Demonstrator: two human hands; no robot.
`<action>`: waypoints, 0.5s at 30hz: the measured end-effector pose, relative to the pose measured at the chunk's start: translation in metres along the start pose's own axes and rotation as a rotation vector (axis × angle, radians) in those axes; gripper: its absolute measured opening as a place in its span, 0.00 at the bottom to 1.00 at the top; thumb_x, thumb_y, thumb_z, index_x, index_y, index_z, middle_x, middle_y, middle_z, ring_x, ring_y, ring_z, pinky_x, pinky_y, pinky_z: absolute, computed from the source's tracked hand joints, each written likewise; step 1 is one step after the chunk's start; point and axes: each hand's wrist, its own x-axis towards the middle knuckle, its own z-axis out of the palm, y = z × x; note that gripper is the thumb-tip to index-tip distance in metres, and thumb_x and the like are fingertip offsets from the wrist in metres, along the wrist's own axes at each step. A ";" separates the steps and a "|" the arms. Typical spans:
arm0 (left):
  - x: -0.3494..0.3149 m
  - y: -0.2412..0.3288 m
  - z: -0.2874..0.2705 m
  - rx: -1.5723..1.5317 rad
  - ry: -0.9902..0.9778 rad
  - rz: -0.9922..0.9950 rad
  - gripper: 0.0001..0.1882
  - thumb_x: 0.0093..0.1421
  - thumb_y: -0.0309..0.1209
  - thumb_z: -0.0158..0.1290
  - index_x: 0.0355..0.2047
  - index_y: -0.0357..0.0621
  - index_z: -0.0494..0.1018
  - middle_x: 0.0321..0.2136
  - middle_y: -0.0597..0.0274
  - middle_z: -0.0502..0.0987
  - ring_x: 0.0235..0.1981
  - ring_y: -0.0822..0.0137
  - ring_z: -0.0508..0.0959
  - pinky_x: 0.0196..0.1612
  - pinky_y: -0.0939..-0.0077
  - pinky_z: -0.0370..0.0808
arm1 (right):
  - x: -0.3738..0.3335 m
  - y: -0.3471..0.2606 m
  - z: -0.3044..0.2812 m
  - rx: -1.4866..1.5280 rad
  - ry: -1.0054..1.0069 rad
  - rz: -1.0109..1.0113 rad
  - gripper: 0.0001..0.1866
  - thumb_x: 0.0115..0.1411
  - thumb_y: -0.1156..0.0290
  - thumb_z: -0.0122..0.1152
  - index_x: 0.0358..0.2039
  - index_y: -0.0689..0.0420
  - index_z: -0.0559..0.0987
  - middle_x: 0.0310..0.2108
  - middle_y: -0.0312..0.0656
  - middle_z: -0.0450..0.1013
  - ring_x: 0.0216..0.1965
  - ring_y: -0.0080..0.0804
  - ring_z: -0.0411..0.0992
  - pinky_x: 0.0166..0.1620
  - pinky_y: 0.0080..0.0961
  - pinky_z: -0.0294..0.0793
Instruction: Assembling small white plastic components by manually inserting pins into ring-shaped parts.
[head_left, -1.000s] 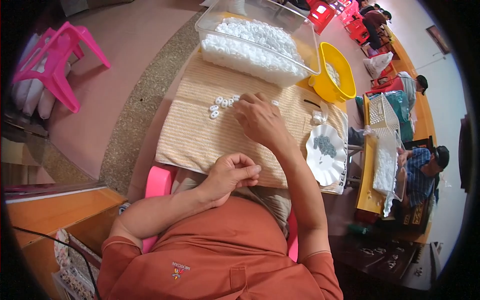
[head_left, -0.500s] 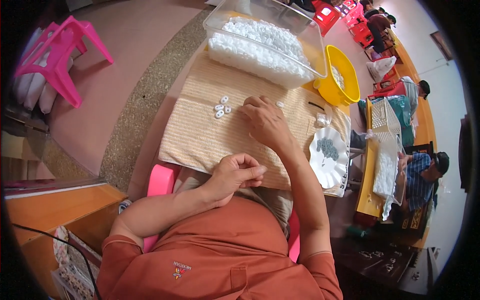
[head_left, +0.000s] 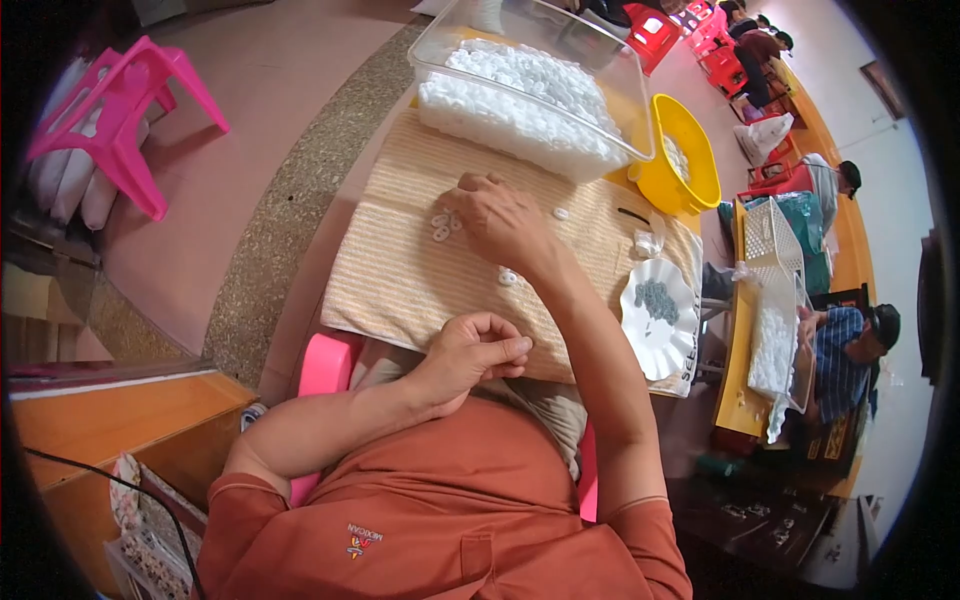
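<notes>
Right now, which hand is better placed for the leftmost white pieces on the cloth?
Probably the right hand: it is right beside those white pieces, though contact is unclear. The left hand is farther off, pinched closed by the near edge of the cloth.

Workshop; people point(head_left: 842, 350) at benches point(head_left: 732, 400); parts bin point(head_left: 628, 100)

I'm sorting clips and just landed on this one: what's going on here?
The person's right hand is over a striped towel, its fingers by a small cluster of white two-hole pieces; contact is hard to tell. The left hand is near the towel's front edge, its grip pinched, anything held too small to make out. A clear bin of white pieces stands at the far side beside a yellow basket. A white plate with grey-green bits lies to the right.
</notes>
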 end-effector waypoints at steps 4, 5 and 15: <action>0.000 0.001 0.000 -0.004 -0.024 0.012 0.04 0.60 0.25 0.58 0.33 0.42 0.73 0.31 0.65 0.77 0.31 0.74 0.79 0.37 0.80 0.80 | 0.000 0.003 -0.004 -0.080 -0.084 0.058 0.12 0.58 0.70 0.52 0.41 0.56 0.79 0.41 0.44 0.73 0.46 0.45 0.71 0.45 0.41 0.73; -0.001 0.002 0.000 -0.007 -0.022 0.014 0.04 0.60 0.25 0.58 0.33 0.42 0.73 0.31 0.65 0.77 0.31 0.74 0.79 0.37 0.80 0.80 | -0.001 0.002 -0.008 -0.080 -0.086 0.055 0.12 0.58 0.70 0.52 0.41 0.56 0.79 0.41 0.44 0.73 0.46 0.45 0.71 0.45 0.41 0.73; 0.000 -0.001 0.001 0.032 0.003 -0.003 0.04 0.59 0.26 0.58 0.33 0.44 0.74 0.34 0.65 0.79 0.32 0.74 0.79 0.37 0.80 0.80 | -0.006 -0.014 0.000 -0.002 -0.018 0.008 0.11 0.57 0.68 0.56 0.39 0.52 0.81 0.41 0.40 0.74 0.46 0.44 0.70 0.46 0.41 0.72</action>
